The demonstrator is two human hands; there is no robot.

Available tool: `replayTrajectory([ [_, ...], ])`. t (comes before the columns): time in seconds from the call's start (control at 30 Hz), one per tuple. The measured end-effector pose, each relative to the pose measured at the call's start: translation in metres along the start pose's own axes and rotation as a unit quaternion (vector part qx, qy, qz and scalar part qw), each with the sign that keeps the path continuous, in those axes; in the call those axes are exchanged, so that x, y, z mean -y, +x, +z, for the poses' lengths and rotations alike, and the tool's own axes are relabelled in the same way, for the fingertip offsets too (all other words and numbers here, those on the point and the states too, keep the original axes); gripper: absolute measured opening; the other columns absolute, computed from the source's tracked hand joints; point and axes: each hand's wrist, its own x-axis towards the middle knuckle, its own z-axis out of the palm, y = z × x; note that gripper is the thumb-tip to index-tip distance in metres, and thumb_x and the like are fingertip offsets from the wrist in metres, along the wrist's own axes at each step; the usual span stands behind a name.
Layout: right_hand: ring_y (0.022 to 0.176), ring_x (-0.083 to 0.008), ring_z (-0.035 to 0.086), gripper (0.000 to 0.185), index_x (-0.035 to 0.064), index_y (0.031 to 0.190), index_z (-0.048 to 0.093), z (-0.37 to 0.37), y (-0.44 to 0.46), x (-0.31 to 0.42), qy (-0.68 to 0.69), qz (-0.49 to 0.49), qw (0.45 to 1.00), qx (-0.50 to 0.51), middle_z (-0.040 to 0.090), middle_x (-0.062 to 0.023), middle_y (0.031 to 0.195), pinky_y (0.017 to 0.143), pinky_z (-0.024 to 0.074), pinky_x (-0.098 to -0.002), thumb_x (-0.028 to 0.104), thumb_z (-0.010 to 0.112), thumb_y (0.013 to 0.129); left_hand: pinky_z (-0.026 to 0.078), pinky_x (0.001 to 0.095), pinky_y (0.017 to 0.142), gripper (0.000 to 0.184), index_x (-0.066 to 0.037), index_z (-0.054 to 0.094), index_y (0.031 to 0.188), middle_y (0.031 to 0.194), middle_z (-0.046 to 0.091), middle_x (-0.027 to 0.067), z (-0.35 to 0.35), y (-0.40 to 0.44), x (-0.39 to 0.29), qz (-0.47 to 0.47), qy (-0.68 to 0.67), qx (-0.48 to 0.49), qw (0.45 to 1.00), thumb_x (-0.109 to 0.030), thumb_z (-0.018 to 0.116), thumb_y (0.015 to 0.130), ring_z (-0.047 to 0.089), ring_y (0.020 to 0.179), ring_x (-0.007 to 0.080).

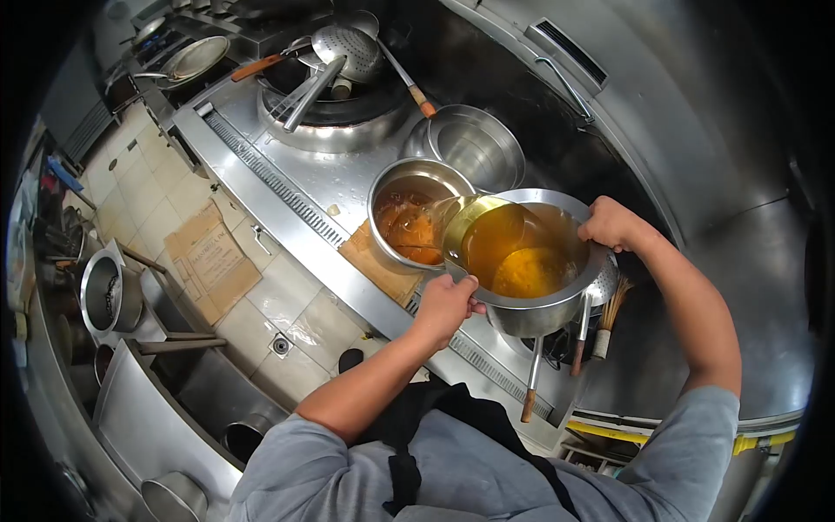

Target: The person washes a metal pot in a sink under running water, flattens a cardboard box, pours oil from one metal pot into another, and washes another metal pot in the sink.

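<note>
A wide-rimmed steel pot (535, 320) of clear golden-brown liquid is tilted to the left between my hands. My left hand (448, 306) is closed on its near-left rim, and my right hand (611, 224) grips the far-right rim. Liquid streams over the lip into a second steel pot (379, 242), where an orange-brown, bubbling liquid shows. That pot stands on a piece of cardboard (380, 271) on the steel stove top. Something yellow and rounded shows in the tilted pot's liquid; I cannot tell whether it is a solid or a reflection.
Behind the pots sit nested steel bowls (477, 148). A perforated strainer (346, 54) rests over a wok (330, 109) at the back left. Handled tools (532, 383) and a bamboo brush (611, 322) lie beneath and right of the tilted pot. Flattened cardboard (211, 261) covers some floor tiles.
</note>
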Motion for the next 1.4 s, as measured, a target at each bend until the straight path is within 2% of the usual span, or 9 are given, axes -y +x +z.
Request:
replayTrajectory([
  [0.2,0.034,-0.016,0.044,0.027,-0.0109,0.079,0.058,-0.012,0.005,0.022,-0.063,0.02,0.998,0.017,0.053,-0.0106,0.054,0.032,0.0323,-0.0317,0.011,0.063,0.064,0.04,0.0236,0.05,0.021,-0.003,0.052,0.079,0.068,0.054,0.0051,-0.006,0.005,-0.008,-0.019,-0.026,0.024,0.999,-0.021,0.056,0.09,0.061,0.058,0.0147],
  [0.4,0.037,-0.017,0.047,0.026,-0.0086,0.08,0.061,-0.021,0.018,0.038,-0.101,-0.049,0.992,-0.053,0.054,-0.0099,0.056,0.033,0.0347,-0.0325,0.012,0.066,0.065,0.04,0.0234,0.05,0.023,-0.005,0.051,0.077,0.066,0.053,0.0028,-0.011,0.009,-0.01,-0.034,-0.047,0.049,0.997,-0.023,0.056,0.091,0.06,0.059,0.0145],
  [0.47,0.05,-0.0226,0.058,0.027,-0.0061,0.086,0.065,-0.027,0.015,0.05,-0.131,-0.062,0.988,-0.051,0.06,-0.0137,0.062,0.045,0.0448,-0.0362,0.014,0.069,0.068,0.04,0.0234,0.051,0.024,-0.005,0.051,0.076,0.066,0.052,0.0024,-0.013,0.009,-0.011,-0.039,-0.051,0.056,0.996,-0.023,0.056,0.091,0.06,0.059,0.0145],
  [0.5,0.05,-0.0226,0.058,0.027,-0.0061,0.086,0.065,-0.028,0.022,0.051,-0.133,-0.06,0.988,-0.05,0.06,-0.0137,0.062,0.045,0.0448,-0.0362,0.014,0.069,0.068,0.04,0.0234,0.051,0.024,-0.006,0.051,0.076,0.066,0.052,0.0021,-0.013,0.009,-0.012,-0.05,-0.059,0.06,0.995,-0.024,0.056,0.091,0.06,0.059,0.0148],
  [0.57,0.07,-0.0291,0.065,0.029,-0.0046,0.091,0.067,-0.027,0.036,0.049,-0.195,-0.101,0.971,-0.098,0.065,-0.0185,0.074,0.065,0.0498,-0.0393,0.018,0.069,0.072,0.04,0.0233,0.051,0.025,-0.006,0.05,0.075,0.066,0.052,0.0019,-0.016,0.012,-0.011,-0.062,-0.069,0.065,0.994,-0.024,0.056,0.091,0.06,0.059,0.0151],
  [0.67,0.085,-0.0335,0.065,0.031,-0.0051,0.091,0.067,-0.032,0.031,0.073,-0.217,-0.066,0.971,-0.07,0.066,-0.0223,0.083,0.077,0.0483,-0.0399,0.021,0.069,0.075,0.04,0.0235,0.051,0.026,-0.007,0.05,0.076,0.067,0.052,0.0017,-0.019,0.018,-0.01,-0.094,-0.098,0.072,0.988,-0.026,0.057,0.091,0.06,0.06,0.0155],
  [0.9,0.078,-0.0375,0.065,0.033,-0.0084,0.077,0.066,-0.035,0.052,0.096,-0.283,-0.093,0.951,-0.084,0.064,-0.0254,0.076,0.07,0.0508,-0.0398,0.025,0.069,0.076,0.042,0.0253,0.059,0.025,-0.01,0.051,0.079,0.071,0.052,-0.0011,-0.024,0.022,-0.006,-0.134,-0.126,0.087,0.979,-0.031,0.057,0.091,0.06,0.067,0.0145],
  [1.07,0.077,-0.0367,0.065,0.016,-0.007,0.072,0.067,-0.036,0.055,0.129,-0.387,-0.113,0.913,-0.063,0.064,-0.0254,0.078,0.068,0.0516,-0.0401,0.008,0.062,0.071,0.043,0.029,0.068,0.023,-0.015,0.053,0.08,0.071,0.052,-0.0044,-0.03,0.032,-0.001,-0.176,-0.144,0.113,0.967,-0.034,0.056,0.091,0.06,0.072,0.0134],
  [1.4,0.083,-0.039,0.065,0.022,-0.006,0.085,0.068,-0.03,0.059,0.165,-0.382,-0.058,0.92,-0.069,0.065,-0.0245,0.085,0.07,0.0514,-0.0428,-0.003,0.056,0.067,0.044,0.0333,0.077,0.023,-0.012,0.06,0.089,0.074,0.052,-0.0027,-0.033,0.039,0.005,-0.224,-0.18,0.127,0.949,-0.035,0.057,0.09,0.058,0.075,0.0159],
])
